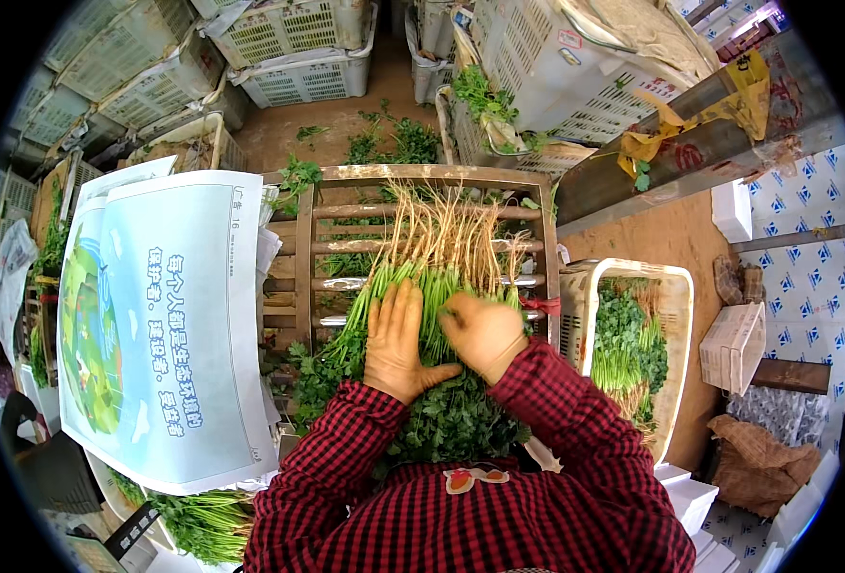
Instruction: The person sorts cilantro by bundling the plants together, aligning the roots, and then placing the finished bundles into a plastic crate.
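A layer of coriander [433, 315] lies across a slatted metal rack [310, 268], its pale roots [440, 225] pointing away from me and its leaves toward my body. My left hand [397, 344] rests flat on the green stems, with fingers extended and thumb spread to the right. Beside it, my right hand [485, 333] is curled over the stems at the right part of the layer. Its fingertips are partly hidden, so whether they pinch any stems is unclear. The leafy tops [458, 415] lie below both wrists, close to my checked sleeves.
Printed paper sheets [171, 329] cover the left side. A white plastic crate [680, 358] of coriander stands at right. More bunches [204, 523] lie at lower left. Stacked crates [307, 79] stand behind; a metal beam [687, 136] slants across the upper right. Loose greens [401, 143] litter the floor.
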The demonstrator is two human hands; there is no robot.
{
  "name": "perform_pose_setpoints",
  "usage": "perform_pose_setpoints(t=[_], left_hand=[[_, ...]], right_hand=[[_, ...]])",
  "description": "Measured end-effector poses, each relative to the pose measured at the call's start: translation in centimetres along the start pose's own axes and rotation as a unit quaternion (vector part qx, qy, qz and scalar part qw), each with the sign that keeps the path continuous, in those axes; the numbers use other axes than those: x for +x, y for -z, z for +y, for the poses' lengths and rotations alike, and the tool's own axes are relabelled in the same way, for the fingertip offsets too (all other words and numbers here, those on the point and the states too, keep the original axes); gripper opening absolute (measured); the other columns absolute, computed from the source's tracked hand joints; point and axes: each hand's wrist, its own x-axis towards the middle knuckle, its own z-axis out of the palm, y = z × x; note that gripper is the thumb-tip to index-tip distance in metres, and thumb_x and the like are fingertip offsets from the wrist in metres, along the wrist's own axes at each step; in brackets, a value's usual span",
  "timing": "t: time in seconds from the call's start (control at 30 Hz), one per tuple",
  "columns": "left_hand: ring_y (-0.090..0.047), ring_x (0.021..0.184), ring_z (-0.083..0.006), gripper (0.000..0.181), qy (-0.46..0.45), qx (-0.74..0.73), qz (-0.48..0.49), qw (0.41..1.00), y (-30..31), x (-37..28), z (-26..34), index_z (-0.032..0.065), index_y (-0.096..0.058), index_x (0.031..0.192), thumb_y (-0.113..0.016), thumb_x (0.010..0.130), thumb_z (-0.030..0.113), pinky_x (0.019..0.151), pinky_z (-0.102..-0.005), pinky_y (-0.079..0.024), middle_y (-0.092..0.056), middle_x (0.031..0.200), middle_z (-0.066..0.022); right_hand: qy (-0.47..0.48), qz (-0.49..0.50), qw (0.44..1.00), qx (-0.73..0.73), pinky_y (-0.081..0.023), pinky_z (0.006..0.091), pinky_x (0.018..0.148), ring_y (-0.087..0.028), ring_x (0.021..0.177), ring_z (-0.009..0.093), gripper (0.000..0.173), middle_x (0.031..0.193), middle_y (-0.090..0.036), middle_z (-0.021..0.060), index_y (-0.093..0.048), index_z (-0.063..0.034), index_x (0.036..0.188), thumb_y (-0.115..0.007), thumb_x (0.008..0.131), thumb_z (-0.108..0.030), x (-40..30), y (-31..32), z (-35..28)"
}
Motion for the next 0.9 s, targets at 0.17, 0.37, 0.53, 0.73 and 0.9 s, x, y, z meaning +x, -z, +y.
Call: perform_pose_setpoints(t=[0.17, 0.37, 0.53, 0.73, 0.9], left_hand=[[-0.02, 0.157, -0.0436, 0.143, -0.001, 0.028, -0.026, 0.999, 0.2, 0.3, 0.6, -0.0043, -0.013, 0.163, -0.096, 0.062, 0.051, 0.129, -0.0548, -0.015, -0.022, 0.168, -0.0275], [-0.022, 0.156, -0.0449, 0.138, -0.005, 0.041, -0.016, 0.999, 0.1, 0.0, -0.2, -0.0052, -0.021, 0.161, -0.096, 0.06, 0.051, 0.128, -0.0571, -0.016, -0.024, 0.167, -0.028], [-0.023, 0.156, -0.045, 0.133, -0.02, 0.036, -0.01, 0.999, 0.0, -0.1, 0.0, -0.0047, -0.023, 0.161, -0.095, 0.063, 0.052, 0.128, -0.0578, -0.016, -0.025, 0.167, -0.0282], [-0.024, 0.156, -0.0448, 0.13, -0.008, -0.027, -0.003, 1.0, 0.9, -0.5, -0.2, 0.0008, -0.02, 0.164, -0.095, 0.067, 0.045, 0.128, -0.0571, -0.017, -0.026, 0.167, -0.0277], [-0.033, 0.153, -0.0419, 0.088, -0.062, -0.113, 0.109, 0.986, 4.2, 1.7, -0.9, 0.0041, -0.04, 0.159, -0.083, 0.084, 0.021, 0.126, -0.054, -0.028, -0.039, 0.162, -0.026]], right_hand=[[-0.194, 0.209, 0.847, 0.449, -0.047, 0.0297, 0.041, -0.063, 0.051, 0.015, 0.012, 0.073, -0.072, 0.0101, -0.069, -0.0011, 0.105, -0.068, 0.096, -0.009, 9.3, 9.7, 3.9], [-0.149, -0.164, 0.964, 0.143, -0.061, 0.0384, 0.062, -0.076, 0.079, 0.026, 0.051, 0.097, -0.077, 0.0166, -0.058, -0.0071, 0.14, -0.07, 0.096, -0.031, 3.1, 5.7, 1.2], [-0.129, -0.015, 0.987, 0.093, -0.059, 0.0402, 0.07, -0.074, 0.079, 0.028, 0.046, 0.093, -0.076, 0.014, -0.062, -0.0049, 0.13, -0.071, 0.096, -0.034, 7.6, 4.6, 4.0], [-0.144, 0.178, 0.882, 0.411, -0.055, 0.0295, 0.067, -0.069, 0.088, 0.018, 0.083, 0.126, -0.064, 0.0187, -0.025, -0.0034, 0.163, -0.07, 0.102, -0.038, 7.5, 10.5, 8.3], [-0.211, 0.153, 0.901, 0.347, -0.051, 0.0273, 0.063, -0.062, 0.073, 0.012, 0.044, 0.092, -0.071, 0.0061, -0.068, -0.0031, 0.132, -0.075, 0.099, -0.03, 1.0, 4.2, 11.1]])
